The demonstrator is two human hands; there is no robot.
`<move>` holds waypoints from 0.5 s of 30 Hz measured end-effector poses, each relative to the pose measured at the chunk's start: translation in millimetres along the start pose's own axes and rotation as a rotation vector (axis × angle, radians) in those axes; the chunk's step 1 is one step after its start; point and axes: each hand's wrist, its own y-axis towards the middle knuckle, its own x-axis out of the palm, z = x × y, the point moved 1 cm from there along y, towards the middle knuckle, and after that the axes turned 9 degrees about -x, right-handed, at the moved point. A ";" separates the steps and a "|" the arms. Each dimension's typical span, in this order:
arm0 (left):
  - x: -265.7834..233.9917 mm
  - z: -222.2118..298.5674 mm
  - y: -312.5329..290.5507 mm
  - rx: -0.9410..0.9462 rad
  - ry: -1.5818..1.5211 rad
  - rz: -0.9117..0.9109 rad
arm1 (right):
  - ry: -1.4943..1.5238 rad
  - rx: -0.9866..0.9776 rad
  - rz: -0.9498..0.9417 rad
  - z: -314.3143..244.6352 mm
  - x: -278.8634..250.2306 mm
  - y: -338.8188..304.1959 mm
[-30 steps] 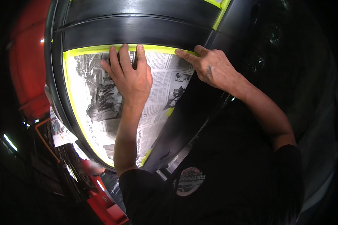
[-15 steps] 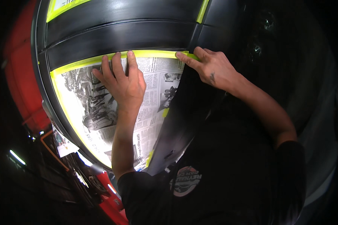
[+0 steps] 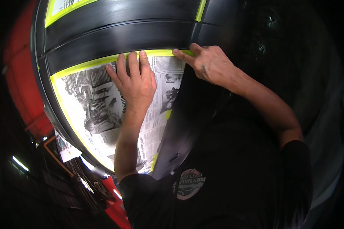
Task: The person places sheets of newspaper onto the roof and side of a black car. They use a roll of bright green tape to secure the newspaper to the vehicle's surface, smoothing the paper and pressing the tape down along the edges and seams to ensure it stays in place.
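A sheet of newspaper (image 3: 99,97) covers a window-shaped area on a black car body, edged with yellow-green masking tape (image 3: 162,53). My left hand (image 3: 138,86) lies on the paper with its fingers spread, their tips on the tape strip along the top edge. At the strip's right end is my right hand (image 3: 210,65). One of its digits reaches out along the tape, while the others curl around the tape's end, partly hiding it. Whether a roll sits in that hand cannot be seen.
Above runs a black panel (image 3: 118,34) with a seam. More taped paper (image 3: 61,5) shows at the upper left, and a short tape strip (image 3: 201,10) at the top. A red surface (image 3: 21,76) stands at the left, with a light tube (image 3: 20,163) lower down.
My left hand has slid right along the taped top edge. The right hand has shifted slightly left and stays at the tape's right end. The view has moved a little.
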 end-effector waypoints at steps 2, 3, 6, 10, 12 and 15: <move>2.9 3.4 -1.1 0.018 -0.002 0.002 | 0.013 0.003 0.021 0.9 1.8 -1.4; 3.9 5.0 -1.0 0.027 -0.003 0.003 | 0.015 0.000 0.031 1.3 2.9 -1.6; 6.2 13.4 -1.7 0.053 -0.002 -0.032 | 0.021 -0.020 0.064 4.5 7.3 -10.2; 13.6 11.7 -7.6 0.067 -0.037 -0.033 | 0.059 -0.089 0.122 11.9 7.9 -40.9; 13.3 12.4 -8.2 0.074 -0.031 -0.028 | 0.068 -0.095 0.133 14.7 9.4 -50.2; 12.6 14.4 -5.1 0.087 -0.045 -0.035 | 0.037 -0.055 0.111 19.9 13.3 -51.9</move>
